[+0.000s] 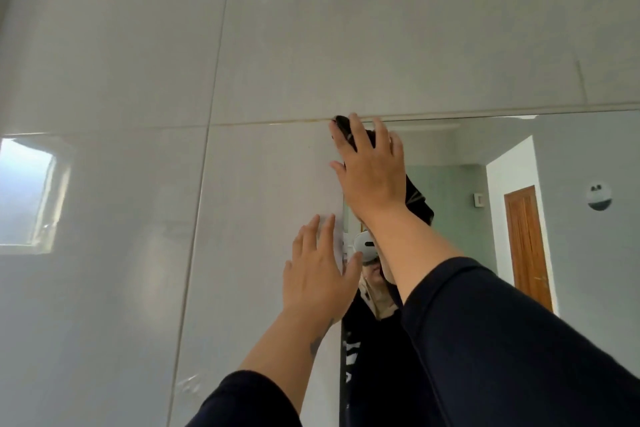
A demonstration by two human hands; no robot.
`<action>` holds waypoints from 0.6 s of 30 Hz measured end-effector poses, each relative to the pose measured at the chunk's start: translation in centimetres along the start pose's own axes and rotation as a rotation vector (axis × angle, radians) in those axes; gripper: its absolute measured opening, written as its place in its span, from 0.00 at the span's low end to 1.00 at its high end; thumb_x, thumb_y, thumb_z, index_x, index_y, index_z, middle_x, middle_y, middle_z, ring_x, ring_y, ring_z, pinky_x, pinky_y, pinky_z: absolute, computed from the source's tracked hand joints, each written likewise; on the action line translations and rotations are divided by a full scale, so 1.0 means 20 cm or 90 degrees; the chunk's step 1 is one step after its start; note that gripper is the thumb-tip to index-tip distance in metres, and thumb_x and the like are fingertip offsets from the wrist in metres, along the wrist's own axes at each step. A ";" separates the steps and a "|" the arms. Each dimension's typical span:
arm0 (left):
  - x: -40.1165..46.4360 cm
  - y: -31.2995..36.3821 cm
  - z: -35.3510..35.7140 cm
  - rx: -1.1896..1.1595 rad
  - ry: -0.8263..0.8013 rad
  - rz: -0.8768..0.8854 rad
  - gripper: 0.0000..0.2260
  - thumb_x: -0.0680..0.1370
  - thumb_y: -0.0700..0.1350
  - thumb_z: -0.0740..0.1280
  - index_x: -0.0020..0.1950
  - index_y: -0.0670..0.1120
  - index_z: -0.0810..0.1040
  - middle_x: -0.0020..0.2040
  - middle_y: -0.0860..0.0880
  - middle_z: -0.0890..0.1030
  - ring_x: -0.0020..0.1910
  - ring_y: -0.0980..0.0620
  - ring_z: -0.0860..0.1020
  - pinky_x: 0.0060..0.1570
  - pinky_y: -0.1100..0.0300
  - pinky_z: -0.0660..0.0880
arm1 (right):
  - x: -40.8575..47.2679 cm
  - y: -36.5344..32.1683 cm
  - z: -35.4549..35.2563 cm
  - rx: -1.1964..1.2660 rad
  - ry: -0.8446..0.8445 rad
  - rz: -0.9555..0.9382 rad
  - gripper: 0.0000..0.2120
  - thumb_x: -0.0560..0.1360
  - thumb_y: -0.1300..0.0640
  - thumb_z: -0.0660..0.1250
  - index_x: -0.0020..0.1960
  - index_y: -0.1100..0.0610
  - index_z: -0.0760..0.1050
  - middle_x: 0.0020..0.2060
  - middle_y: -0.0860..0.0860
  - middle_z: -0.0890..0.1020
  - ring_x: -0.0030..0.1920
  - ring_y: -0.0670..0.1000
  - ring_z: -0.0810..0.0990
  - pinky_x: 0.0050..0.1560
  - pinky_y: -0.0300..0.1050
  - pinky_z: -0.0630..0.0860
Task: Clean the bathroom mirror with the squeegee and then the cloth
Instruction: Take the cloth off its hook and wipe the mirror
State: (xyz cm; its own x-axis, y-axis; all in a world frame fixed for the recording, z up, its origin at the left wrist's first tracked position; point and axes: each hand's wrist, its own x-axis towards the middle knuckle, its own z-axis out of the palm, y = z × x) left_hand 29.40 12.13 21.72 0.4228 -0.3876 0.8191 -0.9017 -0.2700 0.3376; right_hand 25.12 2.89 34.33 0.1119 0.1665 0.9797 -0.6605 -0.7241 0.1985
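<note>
The mirror (519, 156) fills the right half of the head view, its top-left corner near the middle. My right hand (372, 170) presses a dark cloth (419, 199) flat against that top-left corner, fingers spread over it. The cloth shows black above my fingertips and hangs down below my palm. My left hand (318, 274) lies flat and spread on the white wall tile just left of the mirror's edge, holding nothing. No squeegee is in view.
Glossy white wall tiles (138, 62) cover the left and top. The mirror reflects a person's dark clothing, a wooden door (526, 246) and a pale green wall. A window reflection (27, 198) shows on the far-left tile.
</note>
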 end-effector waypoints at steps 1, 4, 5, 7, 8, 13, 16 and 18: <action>-0.01 -0.01 0.02 0.011 -0.003 -0.003 0.32 0.79 0.62 0.53 0.78 0.55 0.41 0.79 0.56 0.42 0.77 0.54 0.42 0.75 0.44 0.53 | 0.00 0.02 0.00 -0.012 0.002 -0.022 0.27 0.79 0.47 0.60 0.75 0.47 0.56 0.72 0.52 0.65 0.66 0.61 0.67 0.60 0.56 0.68; -0.03 0.01 0.06 0.036 -0.016 -0.018 0.33 0.79 0.63 0.51 0.77 0.56 0.36 0.78 0.56 0.36 0.77 0.53 0.36 0.74 0.40 0.47 | 0.01 0.09 0.00 -0.043 0.004 -0.038 0.29 0.76 0.52 0.66 0.74 0.44 0.59 0.66 0.51 0.71 0.57 0.58 0.72 0.48 0.52 0.71; -0.04 0.02 0.07 0.043 -0.014 -0.019 0.34 0.79 0.63 0.52 0.76 0.56 0.35 0.77 0.56 0.34 0.76 0.52 0.35 0.74 0.39 0.47 | 0.01 0.14 -0.01 -0.048 0.007 -0.023 0.29 0.76 0.53 0.66 0.74 0.44 0.60 0.65 0.52 0.71 0.56 0.58 0.72 0.47 0.52 0.71; -0.05 0.07 0.08 0.071 -0.003 -0.015 0.34 0.78 0.63 0.52 0.77 0.55 0.37 0.77 0.55 0.32 0.76 0.50 0.34 0.73 0.37 0.47 | 0.00 0.24 -0.03 -0.043 0.005 0.013 0.27 0.78 0.52 0.63 0.74 0.45 0.58 0.65 0.53 0.70 0.56 0.59 0.71 0.48 0.52 0.71; -0.06 0.10 0.09 0.088 0.003 -0.011 0.34 0.78 0.62 0.53 0.77 0.54 0.37 0.77 0.54 0.31 0.76 0.49 0.33 0.73 0.36 0.46 | 0.00 0.30 -0.04 -0.044 0.005 0.022 0.26 0.79 0.52 0.62 0.75 0.45 0.58 0.66 0.53 0.70 0.56 0.59 0.71 0.49 0.52 0.71; -0.05 0.22 0.14 0.141 0.046 0.025 0.35 0.78 0.60 0.55 0.77 0.52 0.41 0.77 0.52 0.33 0.75 0.46 0.32 0.72 0.35 0.45 | -0.05 0.57 -0.10 -0.063 0.012 0.061 0.23 0.81 0.51 0.57 0.75 0.45 0.57 0.65 0.54 0.70 0.55 0.60 0.71 0.48 0.52 0.71; -0.04 0.31 0.19 0.144 0.060 0.053 0.34 0.77 0.61 0.57 0.76 0.52 0.43 0.77 0.51 0.37 0.76 0.46 0.35 0.72 0.37 0.47 | -0.08 0.74 -0.14 -0.074 0.005 0.088 0.23 0.81 0.50 0.55 0.75 0.45 0.57 0.65 0.55 0.70 0.55 0.60 0.71 0.48 0.51 0.69; -0.03 0.37 0.22 0.144 0.063 0.061 0.36 0.76 0.62 0.58 0.76 0.52 0.44 0.78 0.50 0.41 0.77 0.45 0.39 0.73 0.40 0.49 | -0.11 0.85 -0.17 -0.076 0.006 0.111 0.23 0.81 0.50 0.55 0.75 0.45 0.57 0.64 0.55 0.71 0.55 0.60 0.71 0.48 0.52 0.69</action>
State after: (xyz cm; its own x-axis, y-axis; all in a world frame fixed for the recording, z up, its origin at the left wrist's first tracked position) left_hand 22.93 6.56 21.65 0.3157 -0.3364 0.8872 -0.8893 -0.4309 0.1531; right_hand 11.15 -7.42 35.49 -0.0182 0.0524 0.9985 -0.7523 -0.6585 0.0209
